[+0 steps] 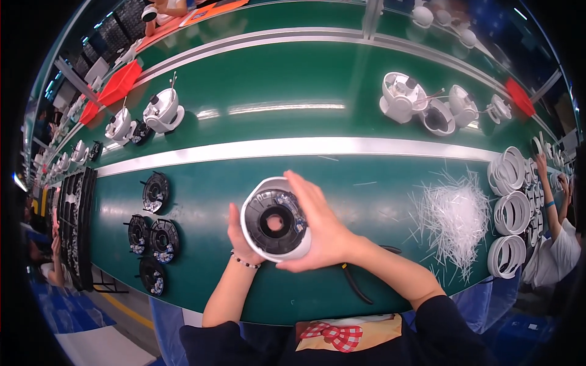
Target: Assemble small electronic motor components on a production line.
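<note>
A white round camera housing (296, 251) is held between both my hands above the middle of the bench, its open side facing up. Inside it sits a black ring-shaped part (261, 233) with a round centre hole and a small blue circuit board along its upper right edge. My left hand (242, 242) supports the housing from the left and below, some of its fingers hidden underneath. Across the right side, my right hand (325, 230) grips the rim with fingers at the top and thumb at the bottom. Cutting pliers with black handles (356, 285) lie partly under my right forearm.
Several black ring parts (163, 240) lie at the left, beside a black rack (78, 226). A heap of thin clear strips (456, 215) and stacked white rings (511, 213) are at the right. White housings (401, 97) stand on the conveyor behind. Other people work at both sides.
</note>
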Demonstrator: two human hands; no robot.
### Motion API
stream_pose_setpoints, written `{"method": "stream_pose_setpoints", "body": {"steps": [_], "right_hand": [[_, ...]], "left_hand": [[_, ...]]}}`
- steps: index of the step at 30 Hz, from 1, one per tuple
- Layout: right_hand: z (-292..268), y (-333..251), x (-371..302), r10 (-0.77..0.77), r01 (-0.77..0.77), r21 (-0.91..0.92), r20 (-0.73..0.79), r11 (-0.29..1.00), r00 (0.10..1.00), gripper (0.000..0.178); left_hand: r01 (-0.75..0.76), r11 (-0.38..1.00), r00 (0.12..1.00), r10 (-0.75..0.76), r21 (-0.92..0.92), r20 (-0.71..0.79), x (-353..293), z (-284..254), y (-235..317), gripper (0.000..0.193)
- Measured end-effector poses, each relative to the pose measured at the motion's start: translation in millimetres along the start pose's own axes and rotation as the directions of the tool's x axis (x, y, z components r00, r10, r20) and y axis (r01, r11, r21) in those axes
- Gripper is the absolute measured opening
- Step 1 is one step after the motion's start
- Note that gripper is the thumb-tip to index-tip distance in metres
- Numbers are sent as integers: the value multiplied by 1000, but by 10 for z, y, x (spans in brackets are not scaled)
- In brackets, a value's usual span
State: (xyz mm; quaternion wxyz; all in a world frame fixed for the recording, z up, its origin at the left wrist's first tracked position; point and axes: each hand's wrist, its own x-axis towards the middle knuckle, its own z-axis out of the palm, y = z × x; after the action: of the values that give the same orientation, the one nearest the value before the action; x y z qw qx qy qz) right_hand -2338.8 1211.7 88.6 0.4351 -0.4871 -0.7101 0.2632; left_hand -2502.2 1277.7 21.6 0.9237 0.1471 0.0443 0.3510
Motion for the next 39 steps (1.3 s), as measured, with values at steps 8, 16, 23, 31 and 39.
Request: {"method": "stream_pose_setpoints", "body": {"steps": [8, 16, 23, 31, 39], "right_hand": [[-121, -95, -91, 328, -316, 187, -36, 930, 944, 116], [127, -107, -132, 166, -180, -91, -141, 979, 976, 114], [30, -62, -70, 174, -191, -170, -110, 967, 979, 115], [-16, -7, -88, 264, -262, -217, -22, 940, 964, 118], [147, 165, -122, 152, -180, -140, -186, 974, 971, 119]], "left_hand": [[40, 994, 997, -33, 103, -68, 55, 228, -61, 76], [-43, 986, 972, 78, 161, -221, 36, 196, -128, 67], [-77, 975, 988, 102, 208, -114, 66, 221, -217, 80], [13, 964, 973, 49, 267, -225, 91, 291, -237, 81], [-19, 965, 990, 54, 262, -128, 155, 283, -163, 62]]}}
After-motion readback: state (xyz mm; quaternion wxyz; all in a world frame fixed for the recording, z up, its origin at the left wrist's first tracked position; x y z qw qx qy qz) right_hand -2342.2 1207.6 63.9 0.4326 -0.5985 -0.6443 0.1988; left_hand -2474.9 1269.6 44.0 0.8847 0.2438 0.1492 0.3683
